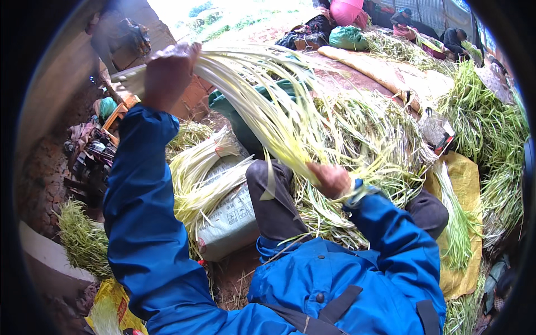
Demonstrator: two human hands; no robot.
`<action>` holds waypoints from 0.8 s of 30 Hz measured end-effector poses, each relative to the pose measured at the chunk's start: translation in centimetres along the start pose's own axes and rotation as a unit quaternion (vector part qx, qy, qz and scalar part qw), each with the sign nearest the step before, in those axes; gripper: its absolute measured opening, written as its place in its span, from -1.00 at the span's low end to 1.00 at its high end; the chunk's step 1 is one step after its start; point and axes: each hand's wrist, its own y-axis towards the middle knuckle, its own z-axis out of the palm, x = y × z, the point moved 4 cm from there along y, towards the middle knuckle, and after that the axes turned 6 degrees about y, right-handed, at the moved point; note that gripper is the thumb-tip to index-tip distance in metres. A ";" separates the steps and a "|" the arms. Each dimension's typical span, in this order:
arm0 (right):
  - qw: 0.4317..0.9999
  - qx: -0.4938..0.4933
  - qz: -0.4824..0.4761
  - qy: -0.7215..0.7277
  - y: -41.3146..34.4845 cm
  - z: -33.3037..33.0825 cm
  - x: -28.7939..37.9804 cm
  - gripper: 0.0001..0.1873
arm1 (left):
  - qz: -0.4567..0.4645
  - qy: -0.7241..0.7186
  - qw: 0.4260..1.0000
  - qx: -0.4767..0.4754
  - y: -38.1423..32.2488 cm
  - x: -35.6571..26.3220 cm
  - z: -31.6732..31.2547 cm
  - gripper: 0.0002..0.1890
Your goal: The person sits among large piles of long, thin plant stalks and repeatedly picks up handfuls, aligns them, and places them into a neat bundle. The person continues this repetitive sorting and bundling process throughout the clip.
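My left hand [169, 79], raised at upper left and blurred, grips the white stalk end of a long bunch of pale leaves, probably blanched garlic chives [255, 109]. From there the bunch arcs down to the right across my knee. Lower down, my right hand [333, 181] is closed on the yellowish leaf ends. Beneath and beyond it spreads a heap of loose, tangled leaves [372, 130]. Left of my knee, tied bundles of the same pale stalks [201, 165] lie on a stuffed, printed sack [230, 222].
Green leaves [481, 125] are heaped at right. Beside my right knee, a green bunch [454, 222] lies on a yellow sack [467, 180]. Behind the loose heap runs a rolled mat [364, 69]. Two people [454, 42] sit at the far right. A wall [54, 92] stands at left.
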 end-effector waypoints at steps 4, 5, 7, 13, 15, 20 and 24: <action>0.962 0.253 0.092 -0.043 -8.8 2.5 2.1 -0.56 | -0.043 -0.013 0.999 0.015 -1.1 1.1 2.0 -0.82; 0.928 0.344 0.110 -0.093 -12.7 3.6 1.6 -0.58 | -0.069 -0.012 0.997 0.034 -1.3 1.4 2.7 -0.81; 0.862 0.455 0.218 -0.048 -15.3 1.2 2.8 -0.65 | -0.070 0.004 0.996 0.053 -1.2 2.9 1.6 -0.79; 0.979 0.030 0.193 0.062 -1.8 -12.1 -1.4 -0.76 | 0.013 -0.062 0.998 0.015 0.7 -2.0 1.6 -0.78; 0.983 -0.085 0.120 0.109 6.0 -14.7 1.1 -0.70 | 0.043 -0.087 0.995 0.002 0.6 -4.9 0.9 -0.75; 0.991 -0.068 0.075 0.089 15.3 -12.5 3.0 -0.35 | 0.122 -0.192 0.974 -0.018 2.2 -11.1 -2.1 -0.79; 0.959 -0.005 0.228 0.168 7.3 -4.0 -0.9 -0.31 | 0.088 -0.136 0.986 0.041 0.9 -7.5 1.4 -0.76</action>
